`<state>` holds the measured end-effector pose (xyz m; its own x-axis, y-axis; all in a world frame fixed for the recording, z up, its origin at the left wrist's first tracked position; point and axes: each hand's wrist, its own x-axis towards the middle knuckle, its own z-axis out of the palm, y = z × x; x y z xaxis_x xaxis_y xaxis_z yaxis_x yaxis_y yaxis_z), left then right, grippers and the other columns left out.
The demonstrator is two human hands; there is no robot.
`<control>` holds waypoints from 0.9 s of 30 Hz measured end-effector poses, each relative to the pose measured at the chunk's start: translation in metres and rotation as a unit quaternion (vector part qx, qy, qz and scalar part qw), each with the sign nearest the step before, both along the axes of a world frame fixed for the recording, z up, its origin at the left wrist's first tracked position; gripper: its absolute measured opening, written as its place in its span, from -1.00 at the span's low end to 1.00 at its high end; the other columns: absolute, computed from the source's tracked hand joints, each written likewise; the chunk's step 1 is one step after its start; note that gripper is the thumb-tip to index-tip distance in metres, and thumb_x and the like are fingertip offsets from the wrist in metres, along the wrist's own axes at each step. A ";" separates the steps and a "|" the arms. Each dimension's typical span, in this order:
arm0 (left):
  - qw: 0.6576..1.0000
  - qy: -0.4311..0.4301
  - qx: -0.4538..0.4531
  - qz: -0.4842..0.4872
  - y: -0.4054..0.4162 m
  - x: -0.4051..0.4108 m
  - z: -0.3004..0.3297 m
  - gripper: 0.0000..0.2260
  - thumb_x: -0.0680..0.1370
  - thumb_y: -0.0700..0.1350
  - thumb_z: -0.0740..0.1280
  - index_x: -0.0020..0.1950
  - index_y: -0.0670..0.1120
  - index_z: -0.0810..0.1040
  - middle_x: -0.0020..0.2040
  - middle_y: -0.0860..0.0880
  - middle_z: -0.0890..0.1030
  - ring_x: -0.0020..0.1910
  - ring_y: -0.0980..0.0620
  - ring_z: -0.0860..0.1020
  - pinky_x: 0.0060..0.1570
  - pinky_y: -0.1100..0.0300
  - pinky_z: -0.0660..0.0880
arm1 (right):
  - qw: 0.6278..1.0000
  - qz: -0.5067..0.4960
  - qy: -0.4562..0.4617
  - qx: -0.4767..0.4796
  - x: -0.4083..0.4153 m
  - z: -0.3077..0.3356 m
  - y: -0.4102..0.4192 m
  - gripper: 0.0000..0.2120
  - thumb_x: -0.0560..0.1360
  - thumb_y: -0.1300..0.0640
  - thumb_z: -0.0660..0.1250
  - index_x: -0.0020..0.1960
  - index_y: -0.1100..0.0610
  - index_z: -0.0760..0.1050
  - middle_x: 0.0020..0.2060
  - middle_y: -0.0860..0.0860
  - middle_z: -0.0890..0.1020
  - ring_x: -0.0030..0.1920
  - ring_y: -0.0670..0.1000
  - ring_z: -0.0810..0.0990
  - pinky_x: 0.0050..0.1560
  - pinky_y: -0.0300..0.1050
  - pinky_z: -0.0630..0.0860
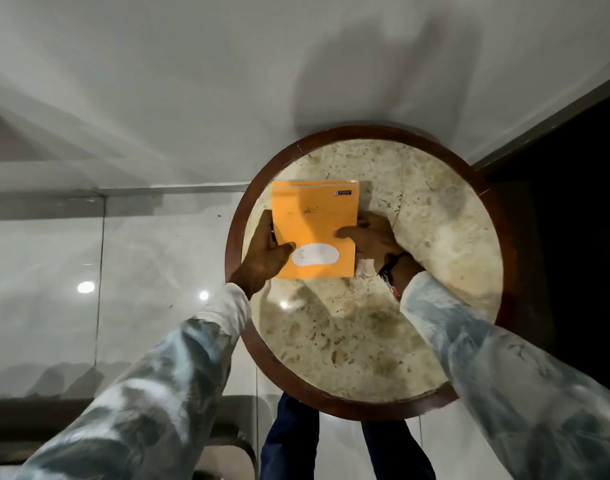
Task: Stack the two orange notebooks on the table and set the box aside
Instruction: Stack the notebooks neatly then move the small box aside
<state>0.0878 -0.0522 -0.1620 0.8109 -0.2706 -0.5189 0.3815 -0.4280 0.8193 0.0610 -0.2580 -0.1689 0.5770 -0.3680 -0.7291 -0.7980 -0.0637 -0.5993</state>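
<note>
An orange notebook (314,223) with a white oval label lies flat on the round marble table (435,209). A thin second orange edge shows along its top, so another notebook seems to lie under it. My left hand (263,249) grips its left edge, thumb on the cover. My right hand (369,237) holds the right edge, thumb on the cover. A small pale object (365,266) peeks out under my right wrist; I cannot tell whether it is the box.
The table has a dark wooden rim (237,216) and stands against a white wall. Glossy floor tiles (54,271) lie to the left. A dark area fills the right side. My legs (289,441) stand at the near rim.
</note>
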 end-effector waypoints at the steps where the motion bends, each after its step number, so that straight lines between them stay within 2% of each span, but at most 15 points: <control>1: 0.997 -0.076 0.007 -0.008 0.001 0.001 0.005 -0.60 0.56 -0.51 0.29 0.38 -0.35 0.33 0.01 -0.01 0.51 -0.07 0.27 0.53 -0.03 0.30 0.51 | 0.999 0.014 -0.042 -0.011 0.003 0.005 -0.001 -0.62 0.41 0.27 0.54 0.21 0.20 0.64 0.12 0.24 0.71 0.13 0.27 0.67 0.22 0.25 0.60; 3: 0.972 -0.232 0.039 0.003 0.000 -0.004 0.009 -0.60 0.56 -0.50 0.30 0.38 -0.47 0.31 -0.10 0.13 0.46 -0.13 0.55 0.50 -0.13 0.60 0.44 | 0.984 0.051 -0.141 -0.097 0.004 0.013 0.001 -0.76 0.39 0.25 0.54 0.05 0.14 0.68 0.00 0.22 0.72 0.02 0.24 0.69 0.09 0.15 0.65; 5: 0.951 -0.297 0.083 0.023 -0.003 -0.015 0.004 -0.73 0.61 -0.41 0.29 0.27 -0.46 0.36 -0.16 0.12 0.41 -0.16 0.63 0.44 -0.17 0.62 0.38 | 0.956 0.063 -0.222 -0.180 -0.004 0.018 0.006 -0.75 0.38 0.19 0.55 -0.14 -0.08 0.54 -0.07 0.16 0.63 -0.10 0.16 0.65 -0.13 -0.09 0.65; 7: 0.960 -0.266 0.086 0.034 -0.009 -0.024 -0.003 -0.82 0.67 -0.34 0.22 0.22 -0.40 0.34 -0.11 0.03 0.47 -0.15 0.46 0.52 -0.18 0.43 0.35 | 0.939 0.097 -0.250 -0.218 -0.017 0.013 0.011 -0.80 0.44 0.17 0.52 -0.10 0.02 0.50 0.04 0.18 0.57 -0.09 0.15 0.64 -0.14 -0.01 0.68; 9: 0.968 -0.240 0.066 0.018 -0.015 -0.031 -0.008 -0.87 0.70 -0.30 0.18 0.22 -0.29 0.31 -0.07 -0.08 0.52 -0.15 0.13 0.57 -0.14 0.29 0.36 | 0.935 0.147 -0.210 -0.245 -0.025 0.007 0.014 -0.76 0.50 0.14 0.49 -0.02 0.31 0.56 0.13 0.22 0.53 -0.04 0.21 0.64 -0.06 0.17 0.66; 10: 0.970 -0.237 0.056 0.018 -0.016 -0.031 -0.012 -0.87 0.70 -0.28 0.17 0.21 -0.17 0.26 -0.09 -0.13 0.53 -0.18 -0.05 0.56 -0.19 0.22 0.38 | 0.935 0.155 -0.198 -0.250 -0.025 0.002 0.013 -0.73 0.51 0.13 0.48 -0.02 0.36 0.56 0.13 0.22 0.52 -0.04 0.21 0.64 -0.05 0.18 0.65; 12: 0.973 -0.228 0.045 0.015 -0.017 -0.024 -0.015 -0.68 0.70 -0.22 0.15 0.15 0.17 0.08 -0.13 -0.11 0.51 -0.26 -0.07 0.50 -0.27 0.10 0.42 | 0.934 0.157 -0.191 -0.257 -0.017 0.003 0.010 -0.72 0.51 0.13 0.48 -0.05 0.36 0.55 0.08 0.21 0.53 -0.08 0.21 0.63 -0.07 0.14 0.64; 13: 0.975 -0.215 0.046 0.013 -0.016 -0.021 -0.016 -0.66 0.70 -0.19 0.15 0.12 0.22 0.06 -0.13 -0.07 0.50 -0.28 -0.01 0.47 -0.30 0.11 0.43 | 0.934 0.164 -0.187 -0.256 -0.012 0.007 0.007 -0.74 0.50 0.12 0.48 -0.04 0.33 0.54 0.04 0.20 0.53 -0.09 0.21 0.62 -0.11 0.09 0.62; 14: 0.979 -0.199 0.051 0.012 -0.016 -0.017 -0.017 -0.69 0.69 -0.17 0.15 0.13 0.20 0.08 -0.12 -0.05 0.50 -0.31 0.04 0.45 -0.32 0.15 0.43 | 0.936 0.170 -0.180 -0.250 -0.008 0.007 0.004 -0.77 0.49 0.11 0.48 -0.04 0.28 0.54 0.00 0.18 0.53 -0.10 0.22 0.61 -0.14 0.02 0.57; 16: 0.985 -0.156 0.072 0.011 -0.020 -0.012 -0.019 -0.80 0.66 -0.16 0.16 0.23 -0.08 0.19 -0.09 -0.04 0.52 -0.26 0.12 0.50 -0.30 0.23 0.46 | 0.945 0.171 -0.139 -0.240 -0.003 0.008 -0.003 -0.82 0.47 0.09 0.46 -0.12 0.17 0.53 -0.09 0.12 0.53 -0.09 0.23 0.59 -0.18 -0.07 0.42; 18: 0.989 -0.112 0.098 0.017 -0.030 -0.007 -0.021 -0.69 0.64 -0.21 0.20 0.33 -0.30 0.23 0.04 -0.17 0.57 -0.15 0.00 0.56 -0.16 0.06 0.52 | 0.950 0.180 -0.081 -0.241 0.001 0.005 -0.008 -0.79 0.44 0.06 0.45 -0.20 0.17 0.49 -0.12 0.16 0.60 -0.07 0.25 0.60 -0.20 -0.06 0.37; 20: 0.981 -0.082 0.173 0.042 -0.041 -0.004 -0.024 -0.66 0.63 -0.25 0.28 0.37 -0.32 0.35 0.23 -0.30 0.55 0.10 -0.24 0.56 0.09 -0.05 0.51 | 0.956 0.181 -0.026 -0.232 0.003 0.000 -0.008 -0.75 0.42 0.05 0.45 -0.23 0.22 0.49 -0.12 0.21 0.66 -0.07 0.26 0.62 -0.23 -0.05 0.43; 22: 0.962 -0.044 0.258 0.074 -0.050 -0.001 -0.025 -0.70 0.59 -0.19 0.38 0.29 -0.27 0.52 0.31 -0.30 0.49 0.26 -0.31 0.50 0.24 -0.06 0.49 | 0.960 0.157 0.002 -0.232 0.001 -0.007 -0.007 -0.71 0.40 0.07 0.45 -0.33 0.18 0.40 -0.18 0.18 0.63 -0.11 0.23 0.61 -0.31 -0.15 0.34; 24: 0.950 -0.032 0.302 0.068 -0.054 0.000 -0.027 -0.76 0.56 -0.15 0.41 0.17 -0.26 0.61 0.28 -0.31 0.53 0.27 -0.33 0.50 0.25 -0.09 0.51 | 0.960 0.143 0.021 -0.238 -0.003 -0.013 -0.006 -0.68 0.39 0.09 0.44 -0.34 0.15 0.33 -0.17 0.17 0.59 -0.05 0.23 0.59 -0.31 -0.20 0.28; 27: 0.953 -0.038 0.293 0.070 -0.056 0.003 -0.029 -0.81 0.53 -0.19 0.43 0.06 -0.29 0.66 0.16 -0.34 0.64 0.16 -0.33 0.57 0.12 -0.05 0.55 | 0.961 0.136 0.031 -0.240 -0.009 -0.019 -0.002 -0.72 0.40 0.07 0.44 -0.20 0.15 0.34 -0.14 0.17 0.53 0.06 0.27 0.58 -0.15 -0.07 0.29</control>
